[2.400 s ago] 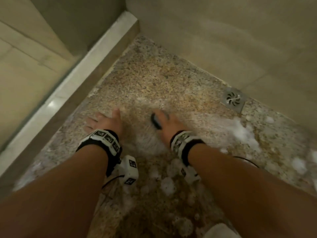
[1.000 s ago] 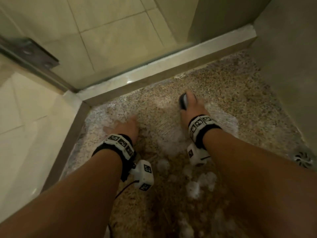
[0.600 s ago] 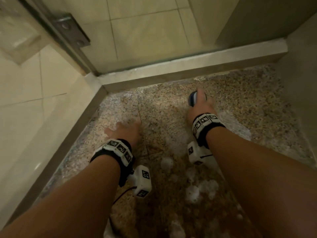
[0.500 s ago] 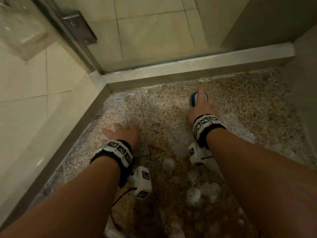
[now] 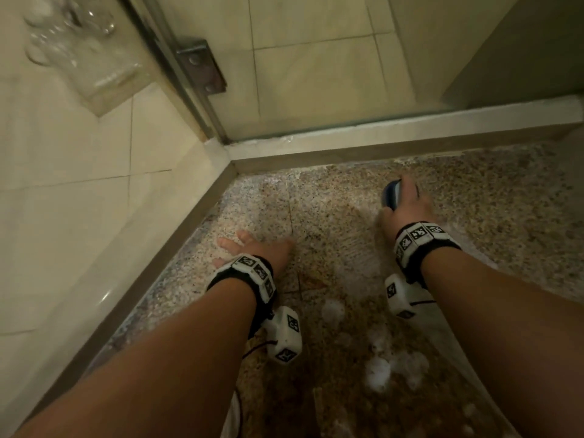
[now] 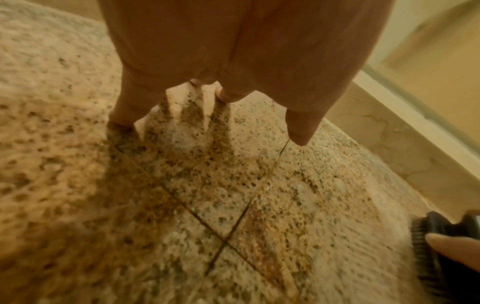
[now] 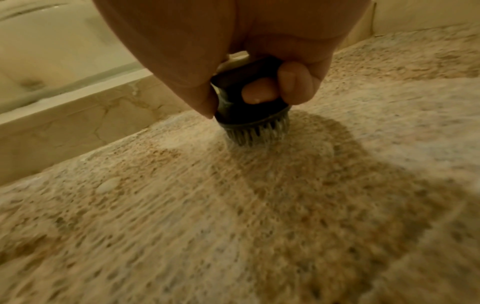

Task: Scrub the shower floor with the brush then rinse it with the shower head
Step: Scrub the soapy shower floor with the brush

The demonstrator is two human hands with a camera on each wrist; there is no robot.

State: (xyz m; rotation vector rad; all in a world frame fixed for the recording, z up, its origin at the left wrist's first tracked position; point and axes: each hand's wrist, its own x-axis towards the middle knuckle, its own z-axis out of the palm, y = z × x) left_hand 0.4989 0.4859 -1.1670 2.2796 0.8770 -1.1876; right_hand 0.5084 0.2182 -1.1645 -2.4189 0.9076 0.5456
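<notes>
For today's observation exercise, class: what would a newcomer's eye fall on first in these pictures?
First, the right hand gripping a dark round brush, bristles pressed on the speckled shower floor near the stone curb. Next, the left hand spread flat on the floor, closer to the corner. White foam clumps lie between the forearms.
</notes>
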